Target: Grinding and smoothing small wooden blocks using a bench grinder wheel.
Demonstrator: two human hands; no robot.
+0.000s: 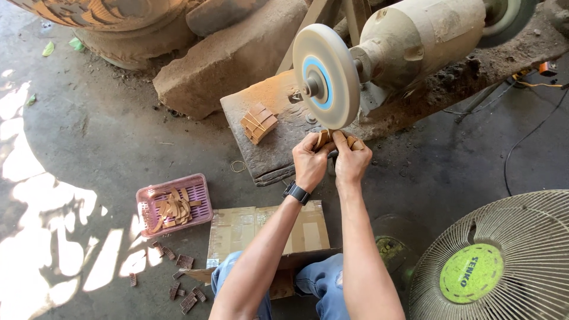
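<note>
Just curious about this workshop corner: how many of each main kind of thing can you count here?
Grinding wheels on the motor: 1
Pink baskets: 1
Banded bundles of wooden pieces on the block: 1
Fans: 1
Cardboard boxes: 1
Wristwatches: 1
Total: 6

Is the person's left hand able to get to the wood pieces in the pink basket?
Probably yes. The left hand is busy gripping a small wooden piece at the wheel, but bare floor lies between it and the pink basket, nothing blocking.
</note>
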